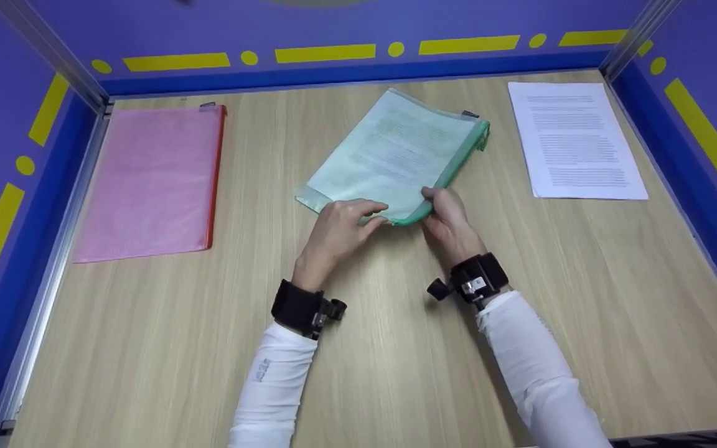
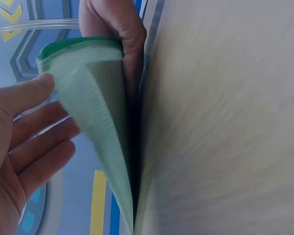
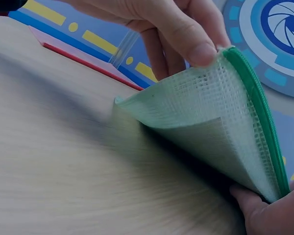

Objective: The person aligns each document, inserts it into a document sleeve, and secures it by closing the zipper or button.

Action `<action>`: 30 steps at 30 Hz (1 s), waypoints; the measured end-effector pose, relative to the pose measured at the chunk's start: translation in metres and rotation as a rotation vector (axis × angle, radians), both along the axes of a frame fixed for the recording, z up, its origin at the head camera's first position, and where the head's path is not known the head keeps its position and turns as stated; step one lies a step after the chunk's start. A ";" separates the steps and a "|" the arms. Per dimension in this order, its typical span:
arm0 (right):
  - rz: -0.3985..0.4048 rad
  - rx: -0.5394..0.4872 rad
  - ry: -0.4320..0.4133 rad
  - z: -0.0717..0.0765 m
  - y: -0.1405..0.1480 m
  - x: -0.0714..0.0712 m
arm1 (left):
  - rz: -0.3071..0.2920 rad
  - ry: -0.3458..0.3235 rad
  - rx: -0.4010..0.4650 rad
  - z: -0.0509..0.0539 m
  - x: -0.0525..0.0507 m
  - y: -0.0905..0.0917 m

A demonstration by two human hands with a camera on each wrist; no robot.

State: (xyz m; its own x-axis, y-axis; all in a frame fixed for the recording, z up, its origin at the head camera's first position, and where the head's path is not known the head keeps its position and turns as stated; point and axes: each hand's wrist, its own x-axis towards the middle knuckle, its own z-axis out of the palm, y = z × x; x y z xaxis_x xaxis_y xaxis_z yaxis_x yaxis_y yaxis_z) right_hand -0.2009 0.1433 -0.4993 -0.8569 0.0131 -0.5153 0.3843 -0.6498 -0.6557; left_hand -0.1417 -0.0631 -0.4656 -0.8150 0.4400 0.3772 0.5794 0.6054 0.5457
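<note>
The green pouch [image 1: 389, 149] is a flat, translucent sleeve of gridded mesh with a smooth green zip [image 1: 458, 163] along one long side; a printed sheet shows through it. It is located mid-bench [image 1: 371, 348], between a pink pouch [image 1: 153, 180] at left and a stack of printed paper [image 1: 576, 140] at right, with its near edge raised and bowed. The left hand [image 1: 341, 231] pinches the raised near corner, thumb close to the forefinger, other fingers spread. The right hand [image 1: 452, 224] grips the zip side, thumb on top
</note>
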 end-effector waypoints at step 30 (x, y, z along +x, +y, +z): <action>0.231 0.181 0.146 0.008 0.032 0.008 | 0.449 -0.428 0.216 -0.023 -0.021 -0.062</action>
